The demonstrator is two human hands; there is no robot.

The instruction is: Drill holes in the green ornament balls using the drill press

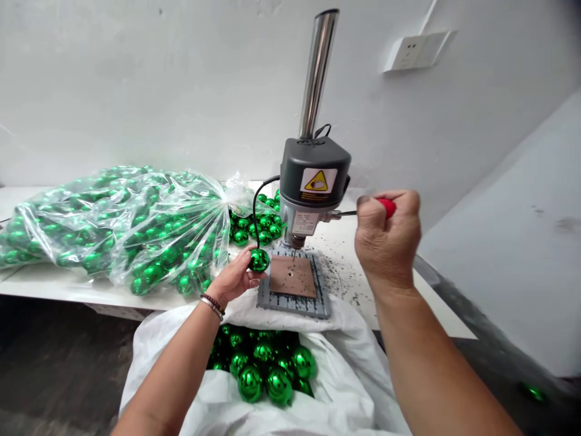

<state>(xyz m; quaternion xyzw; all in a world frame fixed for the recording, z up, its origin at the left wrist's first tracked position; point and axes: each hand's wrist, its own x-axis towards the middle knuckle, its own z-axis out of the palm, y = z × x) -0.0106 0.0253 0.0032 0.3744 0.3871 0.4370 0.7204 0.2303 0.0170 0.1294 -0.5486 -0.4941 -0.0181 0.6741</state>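
Observation:
Pinched in the fingers of my left hand (pixel 236 277) is a shiny green bauble (pixel 259 260), just left of the drill bit. My right hand (pixel 388 239) is wrapped round the red-knobbed feed lever (pixel 385 207) on the side of a small bench drill press (pixel 315 172). Its thin drill bit (pixel 295 251) hangs above a brown board (pixel 294 276) with a hole in it. That board lies on the slotted grey base (pixel 297 307) of the press. Dark shavings are scattered over the base and around it.
A tied clear plastic bag (pixel 113 227) full of green baubles fills the table's left side. Loose baubles (pixel 267 221) lie behind the press. In front, a white cloth sack (pixel 342 369) holds more baubles (pixel 263 363). A socket (pixel 417 51) is on the wall.

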